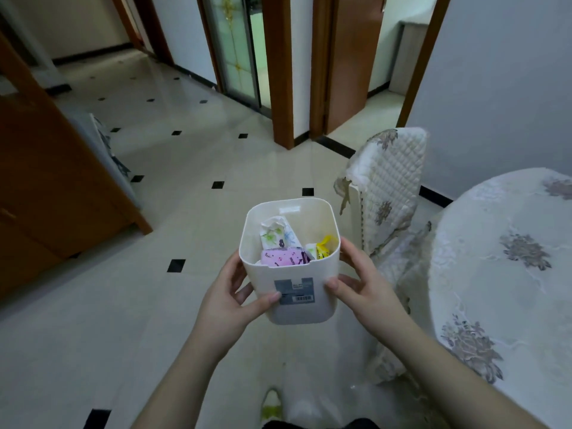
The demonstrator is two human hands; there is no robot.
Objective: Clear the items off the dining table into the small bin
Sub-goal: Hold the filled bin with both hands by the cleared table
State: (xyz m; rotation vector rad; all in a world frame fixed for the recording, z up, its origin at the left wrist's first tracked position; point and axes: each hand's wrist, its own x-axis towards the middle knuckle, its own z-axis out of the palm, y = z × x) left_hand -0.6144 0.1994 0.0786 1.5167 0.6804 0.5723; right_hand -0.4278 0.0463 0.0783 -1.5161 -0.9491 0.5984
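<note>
Two bare hands hold a small cream plastic bin [289, 274] with rounded corners in mid-air over a pale, glossy tiled floor [161, 187] dotted with black diamond insets. The left hand [229, 295] grips the bin's left wall, thumb pressed across the front beside a grey barcode label [295, 291]; the right hand [362, 289] clasps the right wall, fingers curled round the side and thumb on the front.

Open floor stretches ahead and to the left, bounded by a brown wooden cabinet [52, 193] at the left edge and wooden door frames [280, 72] beyond. To the right, a chair under a quilted floral cover [393, 181] stands just beside the bin, and the curved edge of a round dining table draped in a white floral cloth [495, 274] fills the lower right.

Inside the bin lie a pink patterned packet [283, 257] against the front wall, a white floral-printed wrapper [275, 233] standing tilted behind it, and a yellow wrapper [323, 247] toward the right wall.
</note>
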